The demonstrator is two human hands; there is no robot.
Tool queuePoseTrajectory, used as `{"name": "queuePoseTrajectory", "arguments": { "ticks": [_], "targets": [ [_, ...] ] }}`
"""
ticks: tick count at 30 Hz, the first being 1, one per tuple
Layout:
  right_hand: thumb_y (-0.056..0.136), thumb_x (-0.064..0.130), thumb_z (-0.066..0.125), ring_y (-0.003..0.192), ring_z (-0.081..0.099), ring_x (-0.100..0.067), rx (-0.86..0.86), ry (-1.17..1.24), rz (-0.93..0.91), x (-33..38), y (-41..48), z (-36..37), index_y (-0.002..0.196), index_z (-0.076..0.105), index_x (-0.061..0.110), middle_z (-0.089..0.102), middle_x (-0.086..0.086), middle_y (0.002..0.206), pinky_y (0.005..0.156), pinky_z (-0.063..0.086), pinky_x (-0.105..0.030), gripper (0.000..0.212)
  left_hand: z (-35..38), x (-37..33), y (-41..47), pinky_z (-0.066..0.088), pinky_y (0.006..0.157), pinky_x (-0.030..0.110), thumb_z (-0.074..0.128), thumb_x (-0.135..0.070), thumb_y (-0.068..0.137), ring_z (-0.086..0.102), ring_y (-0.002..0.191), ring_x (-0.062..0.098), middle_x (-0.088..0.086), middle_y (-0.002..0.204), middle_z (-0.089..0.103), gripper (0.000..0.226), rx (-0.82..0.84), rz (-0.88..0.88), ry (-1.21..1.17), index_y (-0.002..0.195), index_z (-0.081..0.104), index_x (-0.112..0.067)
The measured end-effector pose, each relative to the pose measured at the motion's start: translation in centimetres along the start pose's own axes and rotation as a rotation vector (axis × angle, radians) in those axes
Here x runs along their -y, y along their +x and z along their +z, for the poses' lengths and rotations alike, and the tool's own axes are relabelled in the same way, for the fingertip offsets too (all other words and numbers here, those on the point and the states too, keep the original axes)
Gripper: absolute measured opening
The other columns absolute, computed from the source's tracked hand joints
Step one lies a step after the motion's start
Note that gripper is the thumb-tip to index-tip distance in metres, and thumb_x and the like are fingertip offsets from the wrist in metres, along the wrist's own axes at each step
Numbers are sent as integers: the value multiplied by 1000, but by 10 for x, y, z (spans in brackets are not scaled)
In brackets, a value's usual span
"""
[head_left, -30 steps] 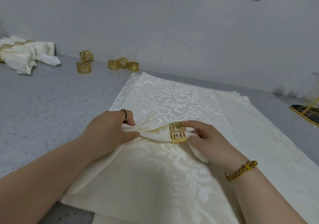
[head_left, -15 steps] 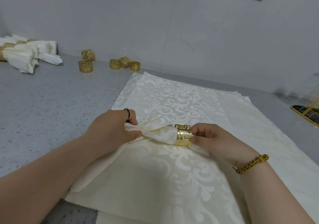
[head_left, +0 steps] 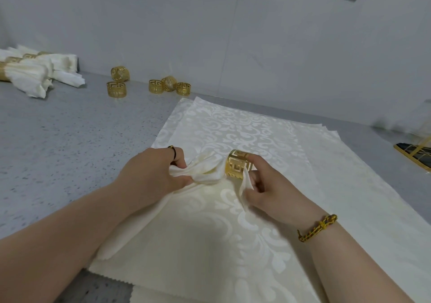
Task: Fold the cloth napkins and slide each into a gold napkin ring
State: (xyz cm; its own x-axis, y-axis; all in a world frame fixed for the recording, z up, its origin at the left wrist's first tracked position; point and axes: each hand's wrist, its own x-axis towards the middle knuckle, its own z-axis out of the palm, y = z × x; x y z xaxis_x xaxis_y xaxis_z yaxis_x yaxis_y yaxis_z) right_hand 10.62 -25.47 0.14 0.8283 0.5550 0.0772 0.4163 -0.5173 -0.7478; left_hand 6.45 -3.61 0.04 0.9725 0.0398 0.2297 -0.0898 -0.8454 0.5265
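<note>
Past the ring (head_left: 236, 168), the right hand (head_left: 268, 187) now pinches the napkin (head_left: 206, 171); left hand (head_left: 151, 174) grips its bunch.

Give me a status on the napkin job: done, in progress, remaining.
Done: several ringed napkins lie bundled at the far left. In hand: the left hand grips a gathered napkin while the right hand holds a gold ring around its end, a corner poking through. Left: five loose rings wait farther back, and a stack of flat napkins lies under the work.
</note>
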Motion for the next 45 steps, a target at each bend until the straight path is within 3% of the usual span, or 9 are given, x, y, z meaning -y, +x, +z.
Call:
{"name": "queuePoseTrajectory", "arguments": {
  "ticks": [4,7,11,18,21,25,31,40,45],
  "targets": [
    [78,13,48,67,54,-5,-126,164,-9,3,-2,-7,85,66,29,64,14,70,62,40,-9,25,-1,-1,0,29,55,15,64,-38,80,42,61,4,-13,71,49,30,7,10,5,67,37,-38],
    [70,21,48,63,51,7,-147,158,-6,2,-4,-14,68,63,29,59,12,76,62,37,-4,17,-1,-1,0,28,55,13,65,-37,80,41,61,2,-16,69,47,31,3,11,1,67,37,-38],
    [80,13,66,69,47,2,-102,-11,11,-5,-4,-13,71,55,25,52,11,83,66,35,-7,19,0,-1,0,28,55,15,66,-36,79,41,61,3,-15,67,46,31,-3,13,-13,67,38,-38],
    [89,12,56,78,52,-11,25,46,48,-10,-8,-23,86,62,13,63,-10,87,74,40,-23,7,-2,-2,-1,26,55,11,66,-35,80,39,61,-2,-23,66,39,31,-5,27,-31,67,38,-38],
    [73,19,53,67,55,-3,86,136,88,-9,-10,-26,82,64,17,64,8,73,62,42,-13,14,-2,-2,-1,27,56,10,66,-35,79,40,62,-3,-24,67,40,31,-5,31,-32,67,38,-38],
    [78,3,55,46,38,0,-81,25,83,-7,-4,-15,64,51,17,45,16,49,48,31,-10,21,-1,-1,-1,28,55,12,65,-34,80,41,62,-1,-22,67,42,30,-8,19,-36,67,39,-37],
    [89,-1,37,54,35,-6,-277,-128,8,9,1,13,65,34,23,40,6,60,52,30,-17,34,0,-1,0,28,55,14,65,-35,80,42,62,1,-22,67,43,29,-9,13,-14,67,39,-37],
    [83,10,63,74,57,13,-259,150,45,15,-5,9,77,60,34,61,22,82,67,40,-1,25,1,-1,-1,27,53,15,65,-35,79,41,59,4,-13,67,48,30,-28,19,-22,67,38,-37],
    [81,2,63,48,52,3,-414,377,-18,20,-5,9,79,65,32,64,19,66,50,39,-7,30,2,-1,-3,35,62,12,70,-28,76,55,76,10,-17,79,57,29,-93,32,-177,68,44,-35]
  ]
}}
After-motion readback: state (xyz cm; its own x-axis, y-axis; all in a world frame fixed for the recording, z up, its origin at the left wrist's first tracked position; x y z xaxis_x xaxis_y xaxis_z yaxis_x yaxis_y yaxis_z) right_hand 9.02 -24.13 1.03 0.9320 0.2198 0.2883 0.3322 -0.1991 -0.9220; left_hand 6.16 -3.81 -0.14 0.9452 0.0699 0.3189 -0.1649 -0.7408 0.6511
